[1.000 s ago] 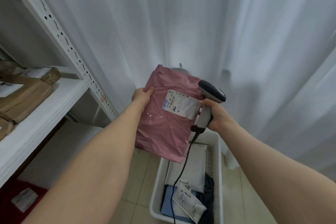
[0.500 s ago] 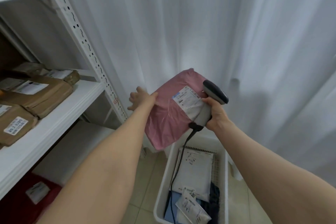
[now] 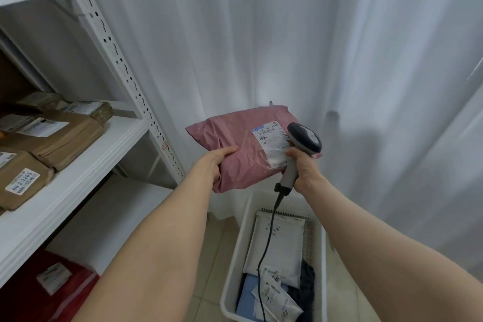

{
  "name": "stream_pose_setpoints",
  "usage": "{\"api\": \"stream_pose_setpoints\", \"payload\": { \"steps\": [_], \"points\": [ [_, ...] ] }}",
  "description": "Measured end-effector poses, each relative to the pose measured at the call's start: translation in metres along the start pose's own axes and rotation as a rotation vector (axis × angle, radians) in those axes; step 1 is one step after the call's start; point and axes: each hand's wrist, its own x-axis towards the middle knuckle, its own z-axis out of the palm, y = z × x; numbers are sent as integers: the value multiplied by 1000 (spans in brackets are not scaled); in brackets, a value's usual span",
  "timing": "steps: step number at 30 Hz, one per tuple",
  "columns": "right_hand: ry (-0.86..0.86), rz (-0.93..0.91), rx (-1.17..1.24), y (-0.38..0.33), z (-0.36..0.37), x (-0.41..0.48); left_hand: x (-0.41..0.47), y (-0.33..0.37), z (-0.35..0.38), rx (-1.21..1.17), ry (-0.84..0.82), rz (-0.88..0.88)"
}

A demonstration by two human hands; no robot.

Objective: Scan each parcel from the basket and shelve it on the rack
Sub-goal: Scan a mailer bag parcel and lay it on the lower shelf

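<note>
From the head view, the left hand [image 3: 215, 165] grips the lower left edge of the pink parcel [image 3: 240, 154], held in the air above the basket [image 3: 232, 264]. Touching the parcel's right side, the right hand [image 3: 303, 167] grips the scanner [image 3: 300, 149], its head over the label [image 3: 270, 144].
</note>
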Motion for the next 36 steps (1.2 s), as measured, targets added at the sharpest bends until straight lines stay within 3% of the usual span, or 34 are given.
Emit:
{"api": "stream_pose_setpoints", "payload": {
  "steps": [3, 7, 12, 23, 36],
  "points": [
    [15, 19, -68, 2, -5, -2, 2, -2, 7, -44, 19, 45],
    [19, 48, -248, -1, -13, -7, 12, -4, 17, -94, 170, 227],
    [-96, 71, -334, -10, -16, -19, 19, -8, 23, -17, 253, 399],
    [-191, 26, -551, -31, -18, -35, 19, -1, 10, 24, 322, 488],
    [-201, 30, -590, -42, -8, -50, 15, 2, -3, 34, 343, 506]
  ]
}}
